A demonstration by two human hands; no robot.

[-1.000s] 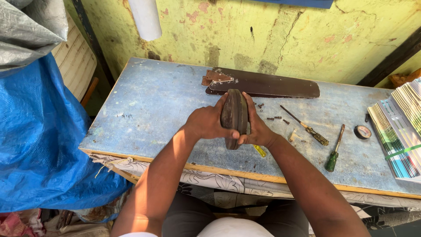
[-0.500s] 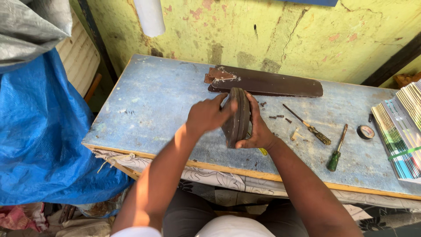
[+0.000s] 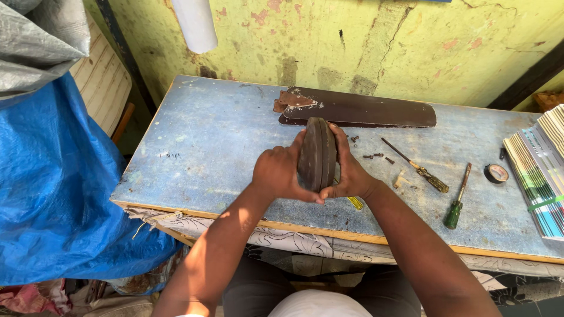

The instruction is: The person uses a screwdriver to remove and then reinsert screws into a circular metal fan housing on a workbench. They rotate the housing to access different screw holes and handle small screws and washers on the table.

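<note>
Dark brown, dull metal is what I see between my hands: a round, disc-shaped motor housing (image 3: 317, 154), likely from a ceiling fan, stood on its edge over the middle of the blue worktop (image 3: 205, 147). My left hand (image 3: 279, 174) cups its left face and my right hand (image 3: 349, 170) presses the right face, thumbs up near the rim, so both hands are closed around it and hold it between the palms.

I judge it to be heavy for its size and fully rigid, with a worn, somewhat smooth finish that could slide in a loose grip. Flat palms on the two broad faces, as now, seem the safest hold; the thin rim offers little purchase.

On edge like this, its rim faces me and the wall beyond, and its axle line runs left to right, from one palm to the other. The disc's visible long dimension runs away from me, tilted slightly up.

Behind it lies a brown fan blade (image 3: 364, 110), lengthwise along the wall. To the right are loose screws (image 3: 376, 156), a yellow-handled screwdriver (image 3: 417, 167), a green-handled screwdriver (image 3: 458, 196) and a roll of tape (image 3: 497, 173).
</note>
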